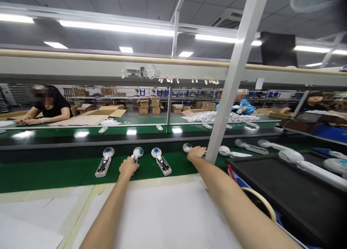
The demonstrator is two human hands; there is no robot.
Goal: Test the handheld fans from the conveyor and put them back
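My left hand is closed round the handle of a white round-headed device on the green belt. Its head shows blue and dark spots; the hand covers most of the handle. Farther right, my right hand grips another white round-headed device, with its handle hidden under the fingers. A slanted post partly blocks the view there. Between my hands lies an open-handled device with its circuit board showing. Left of my left hand is a similar open device.
The slanted metal post stands close beside my right hand. More white devices lie beyond it, some at a black tray. White paper covers the near bench. Across the line, people sit by a heap of white parts.
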